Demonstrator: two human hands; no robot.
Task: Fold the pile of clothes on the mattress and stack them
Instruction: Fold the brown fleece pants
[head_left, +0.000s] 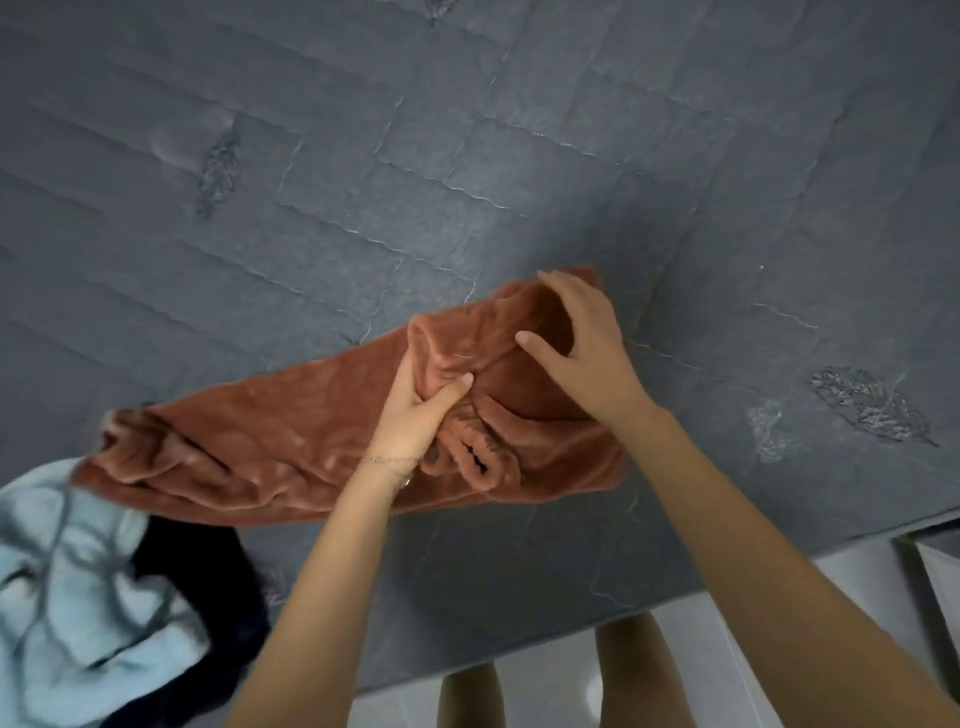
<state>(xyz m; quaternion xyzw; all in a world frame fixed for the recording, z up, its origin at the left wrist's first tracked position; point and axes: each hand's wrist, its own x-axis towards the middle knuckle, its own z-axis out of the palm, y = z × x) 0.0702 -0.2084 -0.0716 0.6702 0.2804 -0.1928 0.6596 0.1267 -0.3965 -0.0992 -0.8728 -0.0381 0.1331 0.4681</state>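
A rust-orange fleece garment (270, 447) lies across the grey quilted mattress (467, 156), stretched out to the left with its gathered waistband near the middle. My left hand (421, 415) grips a bunched fold of the fleece by the waistband, thumb curled over it. My right hand (576, 343) rests on the garment's right end with fingers spread and slightly bent, pressing the fabric down. At the lower left lies the pile: a light blue garment (78, 597) and a dark navy one (208, 582) partly under it.
The mattress's near edge (571, 639) runs diagonally across the bottom, with a white tiled floor (701, 649) and my legs below it. A white piece of furniture (935, 571) stands at the right edge. Embroidered leaf patterns mark the mattress cover.
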